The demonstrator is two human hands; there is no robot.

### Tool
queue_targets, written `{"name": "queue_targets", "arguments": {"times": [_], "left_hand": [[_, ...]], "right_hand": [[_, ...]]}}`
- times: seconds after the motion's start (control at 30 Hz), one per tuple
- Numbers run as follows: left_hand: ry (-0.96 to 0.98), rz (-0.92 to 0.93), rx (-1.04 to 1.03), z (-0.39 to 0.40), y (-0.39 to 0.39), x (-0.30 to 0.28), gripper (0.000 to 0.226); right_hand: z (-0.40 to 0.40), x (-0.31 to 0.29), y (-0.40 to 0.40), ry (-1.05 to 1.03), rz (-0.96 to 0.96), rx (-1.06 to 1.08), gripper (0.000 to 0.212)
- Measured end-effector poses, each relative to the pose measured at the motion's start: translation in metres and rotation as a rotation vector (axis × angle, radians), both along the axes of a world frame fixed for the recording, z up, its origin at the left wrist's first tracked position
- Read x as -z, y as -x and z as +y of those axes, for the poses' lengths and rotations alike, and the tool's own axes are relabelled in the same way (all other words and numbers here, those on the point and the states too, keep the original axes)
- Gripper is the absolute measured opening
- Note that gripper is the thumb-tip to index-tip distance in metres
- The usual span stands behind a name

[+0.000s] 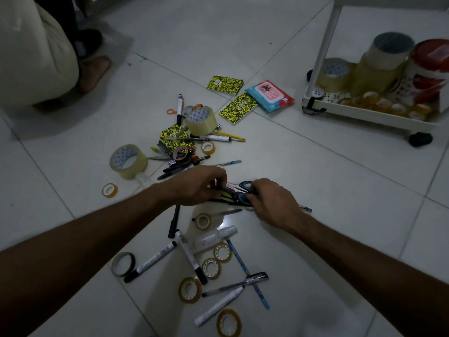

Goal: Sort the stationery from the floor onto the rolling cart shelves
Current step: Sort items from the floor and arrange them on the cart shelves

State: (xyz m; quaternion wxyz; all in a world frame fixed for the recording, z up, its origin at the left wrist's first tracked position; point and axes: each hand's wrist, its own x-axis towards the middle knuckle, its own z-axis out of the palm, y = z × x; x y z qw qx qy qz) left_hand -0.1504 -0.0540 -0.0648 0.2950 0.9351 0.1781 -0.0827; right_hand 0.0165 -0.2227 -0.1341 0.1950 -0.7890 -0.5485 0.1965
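another person's bare foot on white tiled floor

No print is legible (all too blurred).

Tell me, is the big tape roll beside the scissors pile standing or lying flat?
Tipped: the tape roll leans on the floor, its core facing up and sideways.

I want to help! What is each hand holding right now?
Left hand: grips the scissors by the blade end.
Right hand: grips the scissors' handles.
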Motion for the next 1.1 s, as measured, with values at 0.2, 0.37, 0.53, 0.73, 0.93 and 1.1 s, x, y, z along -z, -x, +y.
{"name": "queue_targets", "arguments": {"times": [0.2,0.37,0.53,0.73,0.93,1.1], "left_hand": [[0.115,-0.137,-0.062,0.0,-0.024,-0.028,0.012],[0.362,-0.269,-0.232,-0.01,-0.059,-0.051,0.011],[0.729,-0.401,-0.425,-0.031,-0.103,-0.06,0.01],[1.075,-0.478,-0.536,-0.067,-0.157,-0.069,0.017],[1.023,-0.578,-0.61,-0.085,-0.199,-0.079,0.02],[0.95,-0.625,-0.625,-0.079,-0.226,-0.094,0.017]], "right_hand": [[-0.015,-0.021,-0.037,-0.135,0.077,0.116,0.018],[-0.031,-0.053,-0.068,-0.254,0.148,0.288,0.014],[-0.042,-0.083,-0.087,-0.357,0.269,0.468,0.007],[-0.057,-0.104,-0.093,-0.426,0.101,0.519,0.011],[-0.064,-0.114,-0.1,-0.442,0.026,0.517,0.012],[-0.069,-0.149,-0.133,-0.476,0.394,0.565,0.014]]}}
